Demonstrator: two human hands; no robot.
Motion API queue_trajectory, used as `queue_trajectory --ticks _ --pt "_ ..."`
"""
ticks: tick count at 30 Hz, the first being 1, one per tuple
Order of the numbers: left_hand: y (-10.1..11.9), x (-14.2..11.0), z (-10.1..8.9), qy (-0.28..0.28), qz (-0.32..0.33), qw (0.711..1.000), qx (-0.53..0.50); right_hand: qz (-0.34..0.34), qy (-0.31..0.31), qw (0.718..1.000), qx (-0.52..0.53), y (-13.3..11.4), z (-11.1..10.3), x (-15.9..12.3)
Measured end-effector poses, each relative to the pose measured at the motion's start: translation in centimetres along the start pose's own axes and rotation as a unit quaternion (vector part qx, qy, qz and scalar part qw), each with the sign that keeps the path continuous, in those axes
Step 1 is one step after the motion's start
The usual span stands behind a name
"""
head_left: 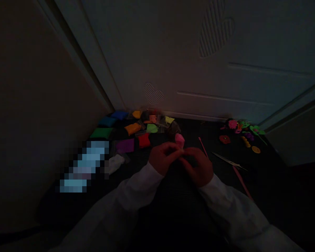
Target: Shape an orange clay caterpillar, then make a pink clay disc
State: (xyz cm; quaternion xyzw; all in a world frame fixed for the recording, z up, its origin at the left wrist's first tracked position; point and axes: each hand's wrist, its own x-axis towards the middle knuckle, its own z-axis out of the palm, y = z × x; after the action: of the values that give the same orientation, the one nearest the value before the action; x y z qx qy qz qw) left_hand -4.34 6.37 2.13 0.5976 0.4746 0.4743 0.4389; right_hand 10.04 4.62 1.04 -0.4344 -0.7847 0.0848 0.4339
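The scene is very dark. My left hand [163, 158] and my right hand [198, 166] meet in the middle of the view, both in white sleeves. Their fingers are curled together around a small pink lump of clay [180, 140] that sticks up between the fingertips. Both hands pinch it above a dark floor mat [173, 196].
Several coloured clay packets [132, 128] lie on the floor beyond my left hand, against a white door [199, 70]. Finished clay flowers [241, 130] sit at the right. A pink stick [202, 146] and scissors [229, 161] lie by my right hand. A blurred patch covers something at the left.
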Motion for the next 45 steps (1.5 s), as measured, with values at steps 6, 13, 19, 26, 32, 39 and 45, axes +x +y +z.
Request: queue_trajectory --ticks 6,13,19,26,32,39,45 --pt "-0.1 -0.2 0.0 -0.012 0.046 0.998 0.032 0.055 -0.019 0.997 0.044 0.3 -0.5 0.1" --pt "-0.2 -0.4 0.0 -0.009 0.061 0.997 0.036 0.042 -0.027 0.995 0.082 0.4 -0.9 0.3" --pt "-0.3 -0.5 0.4 0.000 0.069 0.996 0.054 0.017 -0.040 0.999 0.015 0.3 -0.8 0.1" --pt "-0.3 -0.6 0.3 -0.006 0.109 0.985 0.133 0.003 -0.065 0.998 0.013 0.5 -1.1 0.0" --pt "-0.7 -0.6 0.3 -0.011 0.259 0.936 0.236 0.017 -0.059 0.998 0.006 0.8 -0.9 -0.2" --pt "-1.0 -0.7 0.4 0.010 0.293 0.908 0.298 0.002 -0.091 0.996 0.009 0.9 -1.0 -0.1" --pt "-1.3 -0.8 0.6 0.002 0.319 0.890 0.325 0.018 -0.075 0.997 0.000 0.8 -0.9 0.2"
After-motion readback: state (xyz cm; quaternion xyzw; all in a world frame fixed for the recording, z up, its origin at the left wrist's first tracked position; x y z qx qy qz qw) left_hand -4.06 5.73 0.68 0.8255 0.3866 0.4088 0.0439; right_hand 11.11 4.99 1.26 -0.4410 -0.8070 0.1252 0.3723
